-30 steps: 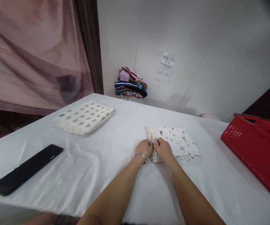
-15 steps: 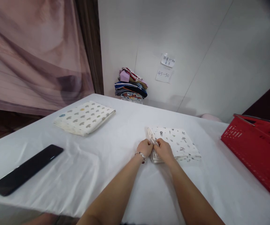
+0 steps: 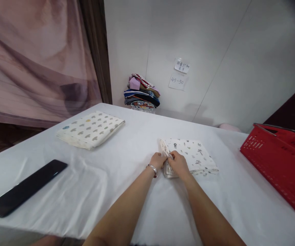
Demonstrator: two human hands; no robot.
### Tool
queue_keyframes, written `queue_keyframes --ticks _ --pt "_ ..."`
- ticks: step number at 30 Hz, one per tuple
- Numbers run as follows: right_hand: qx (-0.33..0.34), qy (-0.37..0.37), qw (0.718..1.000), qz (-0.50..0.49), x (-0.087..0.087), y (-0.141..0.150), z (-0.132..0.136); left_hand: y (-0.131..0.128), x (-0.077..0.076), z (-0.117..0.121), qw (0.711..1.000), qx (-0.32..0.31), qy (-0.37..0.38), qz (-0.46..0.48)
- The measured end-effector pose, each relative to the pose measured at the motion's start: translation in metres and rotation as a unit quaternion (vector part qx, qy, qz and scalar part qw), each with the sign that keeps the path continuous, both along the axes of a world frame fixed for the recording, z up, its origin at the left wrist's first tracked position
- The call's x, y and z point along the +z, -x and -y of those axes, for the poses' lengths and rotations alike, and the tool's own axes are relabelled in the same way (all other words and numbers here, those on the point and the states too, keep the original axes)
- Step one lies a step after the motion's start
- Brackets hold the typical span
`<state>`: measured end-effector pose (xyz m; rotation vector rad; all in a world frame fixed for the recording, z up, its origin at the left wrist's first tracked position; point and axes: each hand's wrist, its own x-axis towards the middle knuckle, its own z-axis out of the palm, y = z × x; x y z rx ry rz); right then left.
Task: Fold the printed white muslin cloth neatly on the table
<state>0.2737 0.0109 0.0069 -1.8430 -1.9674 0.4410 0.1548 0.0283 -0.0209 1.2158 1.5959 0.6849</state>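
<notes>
On the counter [image 3: 132, 143], the left folded cloth [image 3: 92, 128] lies toward the far left corner. The slab [image 3: 26, 188] lies before it, by the near left corner. The right folded cloth [image 3: 196, 155] lies right of the middle, between the left one and the basket [image 3: 278, 167], which stands along the right side. Behind the far edge is the fabric pile [image 3: 141, 92], before the wall [image 3: 201, 41]; right of it, two notes [image 3: 177, 82] hang on the wall, one above the other. The curtain [image 3: 34, 61] hangs beyond the left edge.
</notes>
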Motion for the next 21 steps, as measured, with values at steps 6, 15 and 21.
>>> queue_keyframes --ticks 6,15,21 --pt "-0.001 -0.001 1.0 0.012 0.001 0.003 0.0 0.005 0.006 0.005 0.998 -0.05 -0.009 -0.032" --pt "0.01 -0.02 0.999 -0.037 -0.003 0.0 -0.001 0.005 0.005 0.005 0.996 -0.053 -0.047 -0.062" --pt "0.009 -0.025 0.998 -0.053 -0.005 -0.002 -0.001 0.009 0.013 0.006 0.992 -0.031 -0.072 -0.097"
